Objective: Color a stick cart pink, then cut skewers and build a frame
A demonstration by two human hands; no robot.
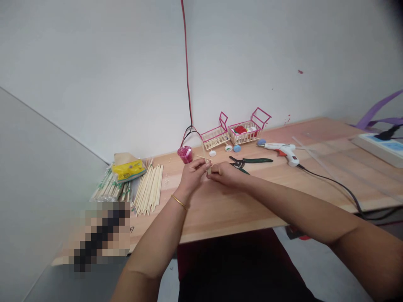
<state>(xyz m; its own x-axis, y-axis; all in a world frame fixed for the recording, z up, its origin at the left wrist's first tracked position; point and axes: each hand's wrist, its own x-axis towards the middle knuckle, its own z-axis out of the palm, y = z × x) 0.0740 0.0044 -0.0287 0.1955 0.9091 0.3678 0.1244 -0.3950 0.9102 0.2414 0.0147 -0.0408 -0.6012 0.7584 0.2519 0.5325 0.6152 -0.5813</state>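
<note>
Over the middle of the wooden table [201,214], my left hand [194,173] pinches a small piece made of pale wooden sticks [208,167]. My right hand [224,173] has its fingers closed on the same piece from the other side. One thin stick lies crosswise at its top and another points up toward the wall. The fingers hide much of the piece. Just behind my left hand is a pink cup [185,154]. Green-handled cutters [256,160] lie beyond my right hand, partly covered by it.
Loose sticks [149,191], bagged sticks [108,184] and a yellow packet [129,170] are at left. Two small stick carts [215,138] [245,133] stand by the wall. At right are a glue gun [285,152], its cord and a power strip [382,147].
</note>
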